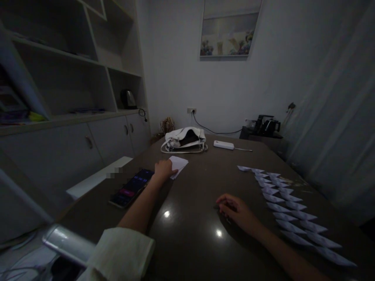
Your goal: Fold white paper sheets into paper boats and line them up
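My left hand reaches forward over the table, its fingers closed at the left edge of a small stack of white paper. The thumb lies across the paper, and part of the fingertips is hidden. Close by my left forearm lies a smartphone with its screen lit. My right hand rests on the table with loosely bent fingers, thumb and fingers slightly apart, and nothing visible in it. To its right, several folded white paper boats stand in two slanting rows.
A white handbag sits at the far end of the brown table, left of a white power strip or similar device with a short cable. A silvery metallic object is at the lower left. Shelves line the left wall.
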Demonstrator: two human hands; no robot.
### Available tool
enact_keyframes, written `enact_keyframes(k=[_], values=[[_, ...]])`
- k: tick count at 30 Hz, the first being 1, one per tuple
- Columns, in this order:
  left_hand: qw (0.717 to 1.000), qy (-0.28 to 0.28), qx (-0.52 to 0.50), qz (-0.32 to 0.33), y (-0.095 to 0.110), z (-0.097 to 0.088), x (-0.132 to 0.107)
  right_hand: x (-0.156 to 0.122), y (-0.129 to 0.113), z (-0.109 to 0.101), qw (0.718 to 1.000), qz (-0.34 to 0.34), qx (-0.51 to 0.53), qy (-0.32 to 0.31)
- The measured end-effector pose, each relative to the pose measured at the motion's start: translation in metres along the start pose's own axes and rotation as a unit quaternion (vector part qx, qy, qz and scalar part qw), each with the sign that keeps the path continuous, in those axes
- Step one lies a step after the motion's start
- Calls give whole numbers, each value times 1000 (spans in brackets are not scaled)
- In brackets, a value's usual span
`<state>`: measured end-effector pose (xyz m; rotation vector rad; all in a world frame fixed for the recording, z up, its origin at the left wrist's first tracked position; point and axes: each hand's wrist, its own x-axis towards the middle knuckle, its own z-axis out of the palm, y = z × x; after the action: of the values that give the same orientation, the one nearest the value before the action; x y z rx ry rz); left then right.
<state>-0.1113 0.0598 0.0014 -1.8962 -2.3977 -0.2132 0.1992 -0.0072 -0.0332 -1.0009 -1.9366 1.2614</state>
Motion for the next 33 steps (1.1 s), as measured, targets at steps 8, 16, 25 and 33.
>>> enact_keyframes(k=[8, 16, 25, 33], values=[[999, 35, -33, -5, -3, -2, 1, 0, -4, -1, 1000, 1, -5, -3], [994, 69, -78, -30, -7, -5, 8, 2, 3, -2, 1000, -4, -12, -16], [994, 30, -100, -27, -9, -3, 11, 2, 6, -4, 999, -12, -21, -23], [997, 17, -72, -18, -9, -4, 6, 1, 1, -2, 999, -8, -26, -22]])
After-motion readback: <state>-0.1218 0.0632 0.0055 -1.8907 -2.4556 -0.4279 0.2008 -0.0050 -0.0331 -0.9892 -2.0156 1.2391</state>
